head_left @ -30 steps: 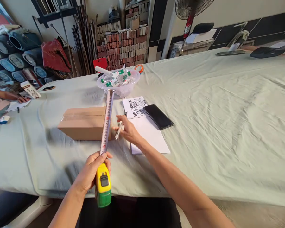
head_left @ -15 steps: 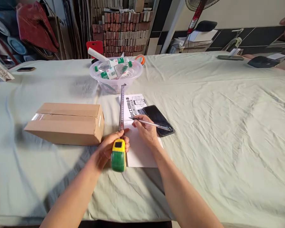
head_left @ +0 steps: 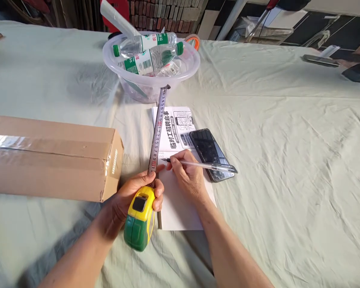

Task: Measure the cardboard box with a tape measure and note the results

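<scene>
The left hand grips a yellow-and-green tape measure at the paper's eight o'clock, its numbered blade pointing toward twelve. The right hand pinches a clear pen over the paper, headed "临时工招聘启事". A phone overlaps it at two o'clock. At nine sits a cardboard box, white print on its end; at eleven, a basin of bottles, one green-and-white label showing a barcode.

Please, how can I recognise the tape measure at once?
On the cloth, find the box at left. To its right, the left hand holds the tape measure, blade out. Its yellow and green case sets it apart from the clear pen nearby.
</scene>
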The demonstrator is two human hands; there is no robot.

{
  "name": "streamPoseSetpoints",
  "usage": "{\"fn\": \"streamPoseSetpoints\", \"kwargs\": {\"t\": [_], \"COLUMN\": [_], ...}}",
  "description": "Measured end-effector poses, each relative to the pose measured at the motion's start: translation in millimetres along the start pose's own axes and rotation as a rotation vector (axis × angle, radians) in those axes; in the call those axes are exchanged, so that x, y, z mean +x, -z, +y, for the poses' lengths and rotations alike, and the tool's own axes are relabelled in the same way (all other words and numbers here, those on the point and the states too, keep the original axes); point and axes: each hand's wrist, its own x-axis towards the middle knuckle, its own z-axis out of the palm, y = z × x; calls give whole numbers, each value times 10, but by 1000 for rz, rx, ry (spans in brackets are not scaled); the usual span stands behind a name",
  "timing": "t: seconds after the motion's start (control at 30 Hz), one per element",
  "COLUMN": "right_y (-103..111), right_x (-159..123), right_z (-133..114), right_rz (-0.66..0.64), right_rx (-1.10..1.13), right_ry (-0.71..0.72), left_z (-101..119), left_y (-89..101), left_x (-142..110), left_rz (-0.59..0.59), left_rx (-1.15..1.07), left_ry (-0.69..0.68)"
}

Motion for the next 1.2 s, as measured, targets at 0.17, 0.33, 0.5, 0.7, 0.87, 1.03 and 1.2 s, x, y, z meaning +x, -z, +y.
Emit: {"fn": "streamPoseSetpoints", "kwargs": {"t": [0.17, 0.33, 0.5, 0.7, 0.87, 1.03, 1.2], "right_y": [7, -11, -18, -25, -38, -27, -15], "right_x": [3, -2, -1, 1, 1, -4, -9], "right_z": [-12, 4, -3, -15, 17, 6, -6], "right_rz": [-26, -29, -30, -37, -55, -56, -17], "right_rx": [6, 13, 6, -11, 20, 17, -9], "right_ry": [-12, -18, -28, -56, -76, -52, -27], "left_z": [1, -7, -6, -13, -5, -8, -23], "left_y": [-6, -21, -39, -1, -19, -19, -4], "left_x": [9, -6, -24, -5, -9, -17, -10], "left_rz": [-1, 6, 28, -2, 4, 5, -2], "left_rx": [-15, -31, -35, -18, -16, -11, -9], "left_ry": [15, 29, 41, 22, 11, 22, 5]}}
